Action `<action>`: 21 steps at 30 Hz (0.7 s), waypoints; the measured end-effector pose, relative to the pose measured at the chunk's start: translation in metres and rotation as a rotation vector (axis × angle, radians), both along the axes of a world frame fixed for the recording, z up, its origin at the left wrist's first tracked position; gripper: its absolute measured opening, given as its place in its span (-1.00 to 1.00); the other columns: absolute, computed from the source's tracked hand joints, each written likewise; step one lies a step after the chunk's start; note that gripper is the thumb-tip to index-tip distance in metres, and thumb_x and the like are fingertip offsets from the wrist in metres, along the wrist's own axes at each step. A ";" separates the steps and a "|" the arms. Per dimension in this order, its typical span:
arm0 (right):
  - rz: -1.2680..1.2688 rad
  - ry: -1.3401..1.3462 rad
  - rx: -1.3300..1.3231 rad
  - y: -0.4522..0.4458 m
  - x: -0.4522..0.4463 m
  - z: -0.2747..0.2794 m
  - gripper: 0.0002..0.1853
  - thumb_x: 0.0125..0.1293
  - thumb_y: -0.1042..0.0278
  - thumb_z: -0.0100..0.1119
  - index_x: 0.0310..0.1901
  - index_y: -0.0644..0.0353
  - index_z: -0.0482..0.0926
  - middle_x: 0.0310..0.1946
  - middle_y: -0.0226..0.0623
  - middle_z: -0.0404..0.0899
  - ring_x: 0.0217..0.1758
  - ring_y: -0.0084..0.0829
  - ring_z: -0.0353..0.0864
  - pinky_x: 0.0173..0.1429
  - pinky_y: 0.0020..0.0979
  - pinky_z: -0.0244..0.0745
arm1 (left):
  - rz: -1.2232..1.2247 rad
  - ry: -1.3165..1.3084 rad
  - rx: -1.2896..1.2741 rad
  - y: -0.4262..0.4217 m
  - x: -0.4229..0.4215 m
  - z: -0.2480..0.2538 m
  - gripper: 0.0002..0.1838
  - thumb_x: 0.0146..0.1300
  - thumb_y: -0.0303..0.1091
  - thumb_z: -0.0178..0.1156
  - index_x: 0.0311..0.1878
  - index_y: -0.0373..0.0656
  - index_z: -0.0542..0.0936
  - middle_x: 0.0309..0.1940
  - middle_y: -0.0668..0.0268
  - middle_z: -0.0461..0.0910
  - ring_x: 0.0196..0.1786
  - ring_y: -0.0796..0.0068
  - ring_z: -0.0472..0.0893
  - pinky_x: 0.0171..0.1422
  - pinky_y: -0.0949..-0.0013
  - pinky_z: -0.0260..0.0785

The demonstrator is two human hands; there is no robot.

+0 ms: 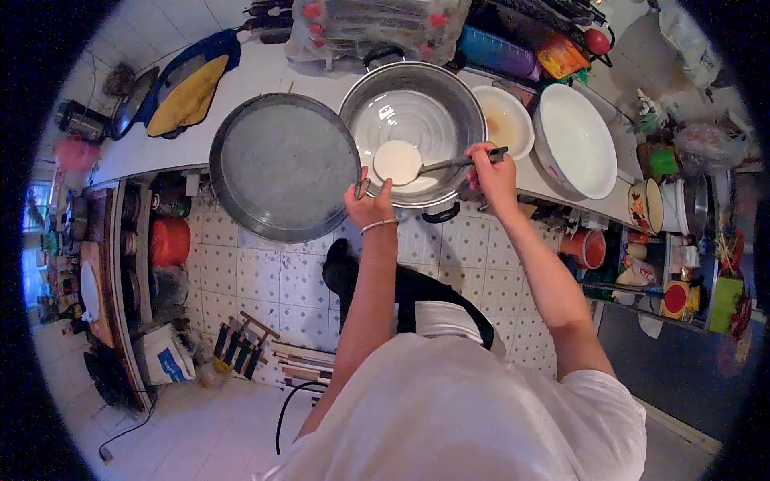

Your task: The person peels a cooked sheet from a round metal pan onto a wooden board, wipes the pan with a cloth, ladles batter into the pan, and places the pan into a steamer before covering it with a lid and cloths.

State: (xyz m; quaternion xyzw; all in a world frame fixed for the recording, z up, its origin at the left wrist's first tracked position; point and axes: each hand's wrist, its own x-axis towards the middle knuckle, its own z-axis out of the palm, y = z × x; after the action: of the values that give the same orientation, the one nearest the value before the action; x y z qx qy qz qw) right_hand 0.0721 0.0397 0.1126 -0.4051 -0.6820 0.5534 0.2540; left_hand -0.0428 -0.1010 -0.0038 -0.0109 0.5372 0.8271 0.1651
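My right hand (492, 178) is closed around the dark handle of a ladle (451, 163). The ladle's bowl is full of a smooth cream-white liquid (398, 163) and hangs over a large two-handled steel pot (473, 120). Pale, ringed reflections show inside the pot. My left hand (371, 204) grips the right edge of a wide, round, flat grey pan (281, 164), close to the pot's rim. A small metal loop (363, 187) shows at its fingers. The pan juts out past the counter's front edge.
Right of the pot stand a white bowl (521, 132) with pale liquid and a larger white enamel basin (577, 144). A yellow cloth (188, 96) lies at the counter's left. A plastic-covered object (373, 28) stands behind. Shelves and a red bucket (171, 241) are below.
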 end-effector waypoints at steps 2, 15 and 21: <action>-0.006 0.001 0.021 0.002 -0.004 0.005 -0.78 0.22 0.26 -0.05 -0.39 0.24 0.48 -0.71 -0.39 0.40 -0.74 -0.63 0.35 -0.67 -0.59 0.26 | -0.040 0.363 -0.467 0.008 -0.004 -0.023 -0.55 0.16 -0.19 -0.21 0.06 -0.27 0.24 0.11 0.17 0.31 0.22 0.24 0.18 0.24 -0.19 0.01; -0.021 0.099 0.056 0.024 -0.010 0.029 -0.77 0.18 0.26 -0.06 -0.38 0.25 0.50 -0.74 -0.37 0.40 -0.79 -0.63 0.31 -0.70 -0.60 0.23 | 0.209 -0.625 0.574 0.043 -0.042 0.024 -0.58 0.16 -0.12 -0.23 -0.04 -0.19 0.35 -0.04 0.24 0.37 0.14 0.27 0.23 0.19 -0.29 -0.06; -0.064 0.071 0.070 0.031 -0.013 0.037 -0.78 0.18 0.29 -0.05 -0.45 0.25 0.52 -0.73 -0.35 0.44 -0.76 -0.60 0.38 -0.71 -0.55 0.29 | 0.095 -0.656 0.659 0.037 -0.064 0.028 -0.51 0.19 -0.08 -0.29 0.03 -0.26 0.31 0.03 0.13 0.31 0.18 0.13 0.19 0.23 -0.22 0.02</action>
State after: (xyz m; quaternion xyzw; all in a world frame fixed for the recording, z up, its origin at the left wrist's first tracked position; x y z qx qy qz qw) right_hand 0.0587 0.0711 0.1492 -0.3976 -0.6781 0.5349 0.3097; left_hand -0.1066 -0.0640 0.0245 -0.2436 0.1642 0.9131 0.2829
